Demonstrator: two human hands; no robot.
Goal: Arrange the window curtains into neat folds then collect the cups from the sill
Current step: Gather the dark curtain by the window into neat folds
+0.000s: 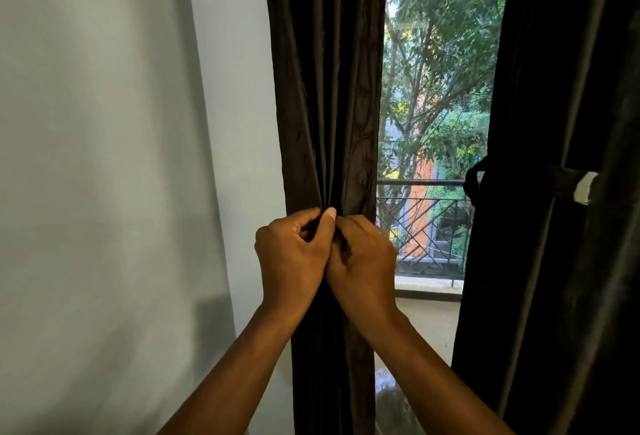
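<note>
Both hands, left hand [294, 254] and right hand [363, 254], pinch the gathered left curtain [325, 88] mid-height, seemingly bunching its pleats for tying; no cups visible.

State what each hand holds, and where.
Left hand and right hand both pinch the dark brown fabric curtain at its gathered folds, mid-height.
</note>
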